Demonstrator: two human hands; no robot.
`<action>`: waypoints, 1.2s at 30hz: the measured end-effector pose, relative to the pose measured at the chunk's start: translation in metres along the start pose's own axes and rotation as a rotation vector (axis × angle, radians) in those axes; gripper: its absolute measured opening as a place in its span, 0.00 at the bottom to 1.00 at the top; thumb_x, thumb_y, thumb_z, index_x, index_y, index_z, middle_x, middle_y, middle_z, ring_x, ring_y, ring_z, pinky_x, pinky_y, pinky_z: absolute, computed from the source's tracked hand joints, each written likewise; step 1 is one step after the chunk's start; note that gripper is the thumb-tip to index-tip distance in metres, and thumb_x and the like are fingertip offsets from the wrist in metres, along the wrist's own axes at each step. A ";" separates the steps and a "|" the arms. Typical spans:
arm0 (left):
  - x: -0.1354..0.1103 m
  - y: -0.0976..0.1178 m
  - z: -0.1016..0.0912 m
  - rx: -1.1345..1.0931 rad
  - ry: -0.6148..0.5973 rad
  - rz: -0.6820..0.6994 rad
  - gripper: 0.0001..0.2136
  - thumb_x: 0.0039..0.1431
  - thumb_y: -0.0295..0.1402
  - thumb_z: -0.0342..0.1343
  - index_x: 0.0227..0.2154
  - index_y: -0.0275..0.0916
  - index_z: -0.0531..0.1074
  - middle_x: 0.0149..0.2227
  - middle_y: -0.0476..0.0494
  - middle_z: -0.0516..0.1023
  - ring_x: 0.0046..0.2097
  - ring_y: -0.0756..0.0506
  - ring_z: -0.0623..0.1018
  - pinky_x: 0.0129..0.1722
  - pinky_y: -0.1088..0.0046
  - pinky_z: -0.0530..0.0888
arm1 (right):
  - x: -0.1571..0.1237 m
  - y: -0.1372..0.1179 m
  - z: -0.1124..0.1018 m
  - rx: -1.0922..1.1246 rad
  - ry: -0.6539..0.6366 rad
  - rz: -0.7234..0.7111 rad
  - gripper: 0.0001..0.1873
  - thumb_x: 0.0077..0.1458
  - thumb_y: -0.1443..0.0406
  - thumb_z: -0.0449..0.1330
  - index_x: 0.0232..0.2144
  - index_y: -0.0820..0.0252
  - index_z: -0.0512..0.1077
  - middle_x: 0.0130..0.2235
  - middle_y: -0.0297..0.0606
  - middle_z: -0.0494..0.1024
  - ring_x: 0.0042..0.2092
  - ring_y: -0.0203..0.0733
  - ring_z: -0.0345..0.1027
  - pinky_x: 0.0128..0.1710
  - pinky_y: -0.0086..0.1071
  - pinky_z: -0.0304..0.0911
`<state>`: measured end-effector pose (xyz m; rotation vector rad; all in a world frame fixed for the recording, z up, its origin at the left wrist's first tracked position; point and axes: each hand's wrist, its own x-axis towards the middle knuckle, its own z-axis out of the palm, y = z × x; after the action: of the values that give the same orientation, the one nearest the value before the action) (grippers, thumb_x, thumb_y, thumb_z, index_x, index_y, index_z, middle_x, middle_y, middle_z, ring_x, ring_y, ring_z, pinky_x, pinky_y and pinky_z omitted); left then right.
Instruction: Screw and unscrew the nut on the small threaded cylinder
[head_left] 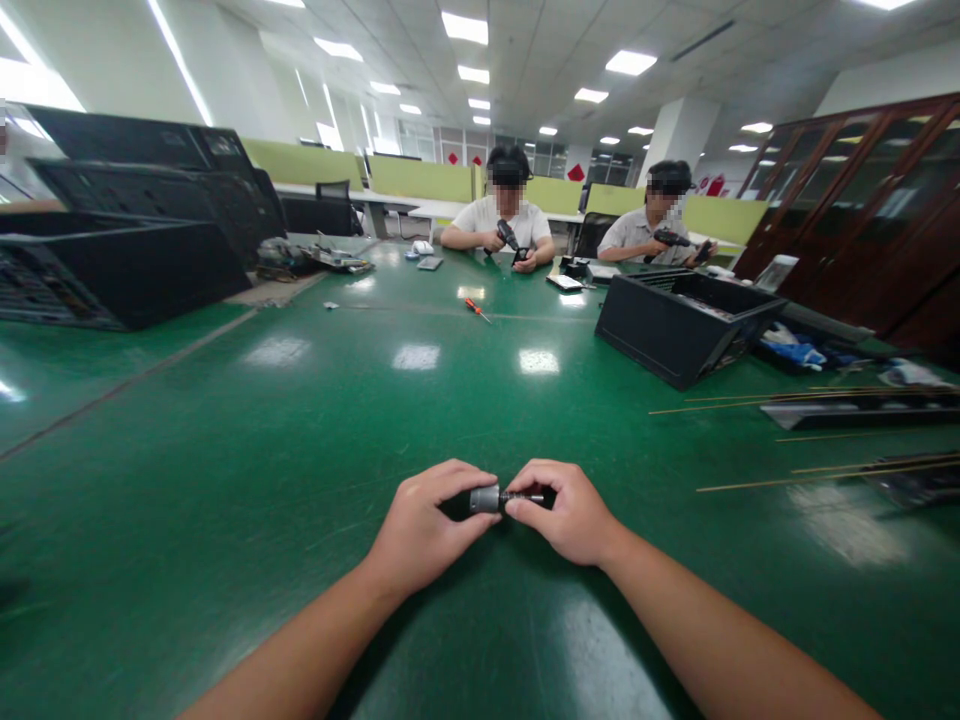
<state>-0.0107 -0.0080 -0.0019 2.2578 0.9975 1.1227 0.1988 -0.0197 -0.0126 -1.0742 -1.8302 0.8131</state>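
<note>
My left hand (431, 520) grips a short grey metal cylinder (485, 499) between thumb and fingers, low over the green table (360, 400). From the cylinder's right end runs a thin dark shaft (517, 497) that looks ridged, ending in a lighter tip. My right hand (566, 510) is closed around this shaft, thumb below and fingers above. Whether cylinder and shaft are one piece I cannot tell, nor what kind of part it is. The fingertips of both hands nearly meet at the joint.
An orange-handled screwdriver (475, 309) lies ahead. A black computer case (675, 325) stands at the right, near thin yellowish rods (750, 400). More black cases (112, 265) and loose circuit parts (330, 260) fill the left. Two people across the table hold power drills (508, 236).
</note>
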 end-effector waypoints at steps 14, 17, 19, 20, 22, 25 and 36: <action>-0.001 0.000 -0.001 0.018 0.001 0.012 0.12 0.51 0.29 0.67 0.40 0.44 0.79 0.38 0.50 0.80 0.39 0.50 0.79 0.41 0.77 0.73 | -0.001 0.000 -0.001 0.008 0.003 -0.001 0.04 0.52 0.65 0.65 0.31 0.60 0.78 0.30 0.36 0.78 0.33 0.38 0.70 0.35 0.31 0.61; -0.001 0.000 -0.001 0.018 -0.006 0.008 0.12 0.52 0.30 0.67 0.40 0.44 0.79 0.39 0.50 0.80 0.39 0.50 0.79 0.41 0.77 0.73 | -0.001 -0.001 0.000 0.009 0.005 0.002 0.03 0.51 0.66 0.65 0.31 0.60 0.78 0.31 0.36 0.78 0.33 0.38 0.70 0.35 0.31 0.61; -0.001 0.000 -0.001 0.020 -0.005 0.008 0.12 0.52 0.30 0.67 0.40 0.45 0.78 0.39 0.50 0.80 0.40 0.50 0.79 0.42 0.76 0.73 | -0.001 -0.001 0.000 0.009 0.005 0.003 0.03 0.51 0.66 0.65 0.30 0.60 0.78 0.30 0.36 0.78 0.33 0.38 0.70 0.35 0.31 0.61; -0.001 0.000 -0.001 0.020 -0.004 0.009 0.12 0.52 0.30 0.67 0.40 0.45 0.78 0.39 0.50 0.80 0.40 0.50 0.79 0.42 0.76 0.73 | -0.001 -0.001 0.000 0.008 0.005 0.004 0.03 0.51 0.66 0.65 0.30 0.60 0.78 0.30 0.36 0.78 0.33 0.38 0.70 0.35 0.31 0.61; -0.001 0.000 -0.001 0.018 -0.001 0.009 0.12 0.52 0.30 0.67 0.40 0.45 0.78 0.39 0.50 0.80 0.40 0.50 0.79 0.42 0.76 0.73 | -0.001 -0.001 -0.001 0.007 0.005 0.006 0.03 0.51 0.66 0.65 0.30 0.60 0.78 0.30 0.36 0.78 0.33 0.38 0.70 0.35 0.31 0.61; -0.001 0.001 -0.001 0.015 0.003 0.007 0.11 0.52 0.29 0.67 0.40 0.44 0.78 0.38 0.50 0.80 0.39 0.49 0.79 0.41 0.76 0.74 | -0.001 0.000 -0.001 0.004 0.010 0.015 0.03 0.51 0.65 0.65 0.30 0.60 0.78 0.30 0.35 0.78 0.32 0.38 0.69 0.34 0.31 0.61; 0.000 -0.002 -0.001 0.011 0.016 0.014 0.11 0.52 0.30 0.66 0.40 0.44 0.78 0.38 0.48 0.80 0.39 0.48 0.79 0.41 0.74 0.74 | 0.000 -0.001 -0.001 0.000 0.014 0.024 0.04 0.52 0.65 0.64 0.29 0.60 0.77 0.30 0.35 0.78 0.32 0.38 0.69 0.34 0.30 0.60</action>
<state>-0.0122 -0.0070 -0.0027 2.2715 0.9978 1.1457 0.1998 -0.0201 -0.0115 -1.1010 -1.8086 0.8182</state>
